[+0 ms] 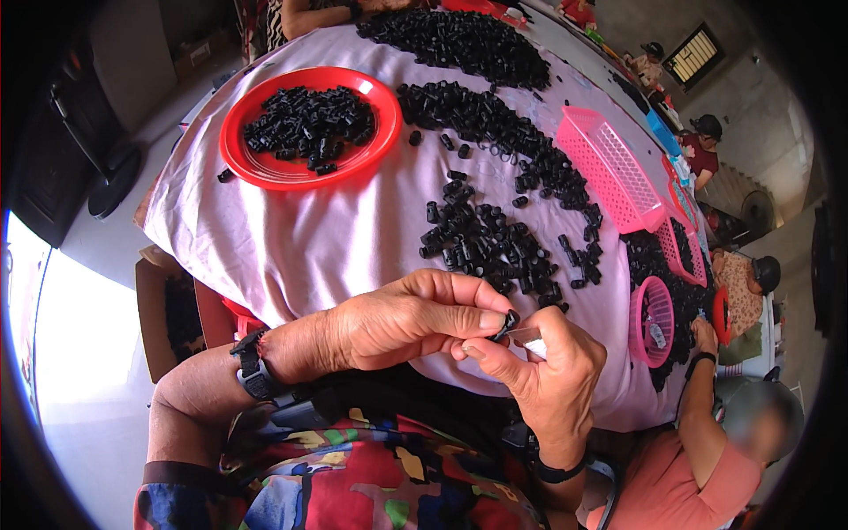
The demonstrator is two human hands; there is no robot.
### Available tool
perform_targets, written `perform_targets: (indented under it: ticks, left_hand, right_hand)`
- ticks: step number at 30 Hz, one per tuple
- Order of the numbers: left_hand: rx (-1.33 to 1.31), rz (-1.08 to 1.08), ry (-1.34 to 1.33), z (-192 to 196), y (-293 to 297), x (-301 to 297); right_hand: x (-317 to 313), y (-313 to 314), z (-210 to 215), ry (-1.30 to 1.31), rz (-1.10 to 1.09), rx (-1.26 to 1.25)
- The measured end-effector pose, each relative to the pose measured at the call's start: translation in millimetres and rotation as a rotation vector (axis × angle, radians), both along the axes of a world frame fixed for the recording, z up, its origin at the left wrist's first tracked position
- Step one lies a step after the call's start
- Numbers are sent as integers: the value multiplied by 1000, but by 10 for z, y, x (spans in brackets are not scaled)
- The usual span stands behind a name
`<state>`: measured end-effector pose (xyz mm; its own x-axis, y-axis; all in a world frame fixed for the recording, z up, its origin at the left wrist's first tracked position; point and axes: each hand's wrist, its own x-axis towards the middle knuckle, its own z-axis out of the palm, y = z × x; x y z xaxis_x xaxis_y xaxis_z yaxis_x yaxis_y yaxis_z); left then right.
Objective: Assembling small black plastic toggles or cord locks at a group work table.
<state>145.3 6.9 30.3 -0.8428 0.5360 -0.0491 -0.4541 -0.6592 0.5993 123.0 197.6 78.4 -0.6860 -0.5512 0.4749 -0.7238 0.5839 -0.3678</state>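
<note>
My left hand (402,322) pinches a small black plastic part (505,325) between thumb and fingertips, close to my body at the table's near edge. Close against it, my right hand (561,375) is closed around a small, thin whitish piece (535,346); its kind is mostly hidden by the fingers. The fingertips of both hands almost meet at the black part. Just beyond them lies a loose pile of short black cylindrical parts (495,243) on the pale pink cloth (309,238).
A red plate (243,163) heaped with black parts stands at the left. Larger black piles (459,44) spread across the far side. Pink baskets (609,168) and a round pink basket (638,327) stand at the right. A co-worker (698,468) sits close on my right; others are farther off.
</note>
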Motion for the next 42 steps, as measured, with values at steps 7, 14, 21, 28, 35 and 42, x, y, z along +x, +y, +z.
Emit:
perform_targets:
  ticks: [7, 14, 21, 28, 35, 42]
  left_hand:
    - [-8, 10, -9, 10, 4, 11]
    - [-55, 28, 9, 37, 23, 17]
    - [-13, 22, 4, -7, 15, 7]
    - [-49, 19, 2, 16, 42, 9]
    - [-49, 26, -7, 25, 51, 7]
    - [-60, 19, -4, 22, 30, 12]
  right_hand:
    - [0, 0, 11, 43, -16, 35]
    - [-2, -4, 11, 78, -26, 52]
    - [-20, 1, -10, 126, 1, 46]
    - [-34, 12, -8, 145, 12, 75]
    - [-39, 22, 8, 151, 27, 77]
    - [-55, 25, -13, 142, 50, 91]
